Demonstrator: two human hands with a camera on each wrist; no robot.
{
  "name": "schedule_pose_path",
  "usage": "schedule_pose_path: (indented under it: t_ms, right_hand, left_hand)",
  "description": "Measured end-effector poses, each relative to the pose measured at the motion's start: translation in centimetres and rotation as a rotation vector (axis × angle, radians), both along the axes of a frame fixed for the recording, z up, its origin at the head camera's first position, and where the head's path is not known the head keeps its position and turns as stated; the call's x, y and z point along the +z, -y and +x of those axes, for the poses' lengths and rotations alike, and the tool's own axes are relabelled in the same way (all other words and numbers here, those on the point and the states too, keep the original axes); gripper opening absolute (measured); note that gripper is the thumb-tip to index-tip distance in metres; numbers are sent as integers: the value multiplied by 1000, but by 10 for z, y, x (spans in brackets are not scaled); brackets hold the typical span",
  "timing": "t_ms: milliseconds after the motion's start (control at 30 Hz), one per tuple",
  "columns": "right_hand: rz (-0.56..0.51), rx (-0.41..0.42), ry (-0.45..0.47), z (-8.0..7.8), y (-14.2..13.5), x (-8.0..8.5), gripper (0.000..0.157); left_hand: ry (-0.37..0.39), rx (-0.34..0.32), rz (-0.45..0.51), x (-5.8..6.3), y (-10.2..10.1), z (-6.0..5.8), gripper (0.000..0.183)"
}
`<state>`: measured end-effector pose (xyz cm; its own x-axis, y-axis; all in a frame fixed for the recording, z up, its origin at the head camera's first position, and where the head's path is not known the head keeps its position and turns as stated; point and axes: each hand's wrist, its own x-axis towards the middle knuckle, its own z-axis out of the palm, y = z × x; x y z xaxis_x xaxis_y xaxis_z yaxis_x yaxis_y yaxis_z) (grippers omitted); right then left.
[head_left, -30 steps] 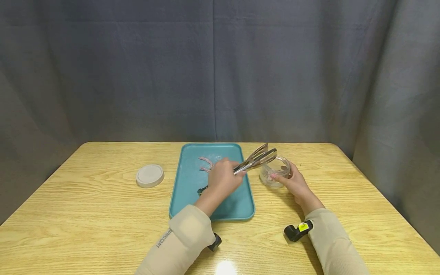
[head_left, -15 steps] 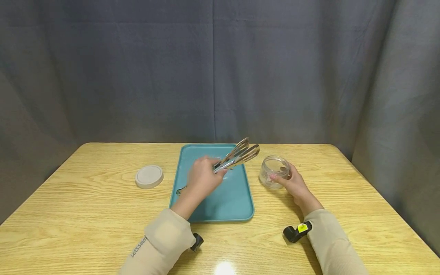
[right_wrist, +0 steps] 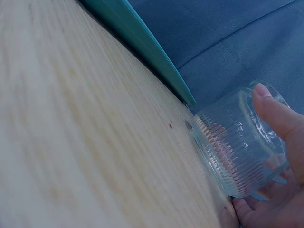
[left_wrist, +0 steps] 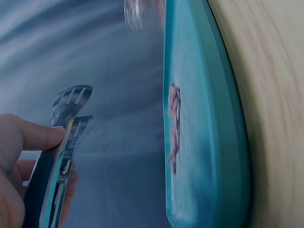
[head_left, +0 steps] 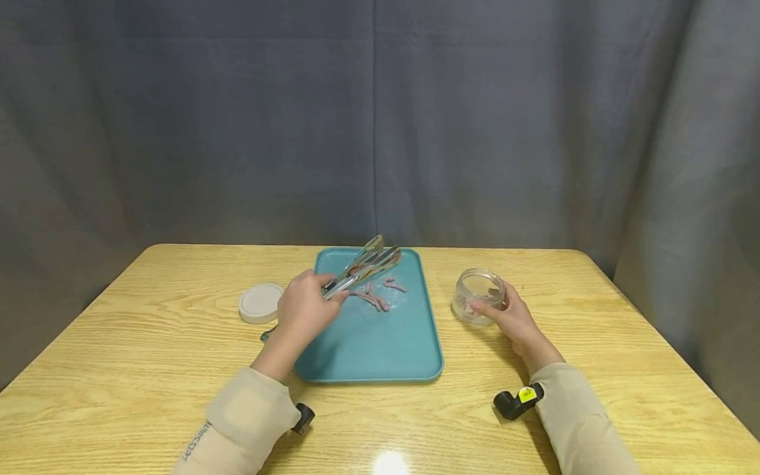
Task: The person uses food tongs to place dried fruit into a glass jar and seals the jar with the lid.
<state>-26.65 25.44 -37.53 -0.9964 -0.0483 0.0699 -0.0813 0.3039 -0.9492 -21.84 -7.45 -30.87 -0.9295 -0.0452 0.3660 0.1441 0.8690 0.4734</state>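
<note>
My left hand (head_left: 304, 311) grips metal tongs (head_left: 344, 284) with slotted heads, held raised over the left part of a teal tray (head_left: 380, 353). In the left wrist view, the two tong heads (left_wrist: 71, 100) stand apart with nothing between them. Thin pinkish strips (head_left: 375, 302) lie bunched on the tray, with a separate curved strip (head_left: 394, 285) to their right. To the tray's right, my right hand (head_left: 518, 326) holds a clear glass jar (head_left: 464, 307) by its side, thumb across the front. Pinkish pieces (right_wrist: 223, 147) show through the ribbed glass.
A round whitish lid (head_left: 258, 305) lies on the wooden table (head_left: 148, 356), left of the tray. Grey curtains (head_left: 255, 125) hang behind the table. A tiny reddish speck (right_wrist: 170, 125) marks the wood near the jar.
My left hand has moved left with the tongs, from beside the jar to over the tray's left part, uncovering the strips. My right hand stays at the jar.
</note>
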Motion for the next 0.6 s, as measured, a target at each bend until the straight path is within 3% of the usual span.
schedule_pose_path:
  t_ms: [167,600]
  right_hand:
    - [5,4,-7,1,-1,-1,88]
    - [8,-7,6,0,-1,-1,88]
  left_hand:
    - [43,8,-4,-2,12,1,40]
    - [65,-9,-12,-9,35,-4,44]
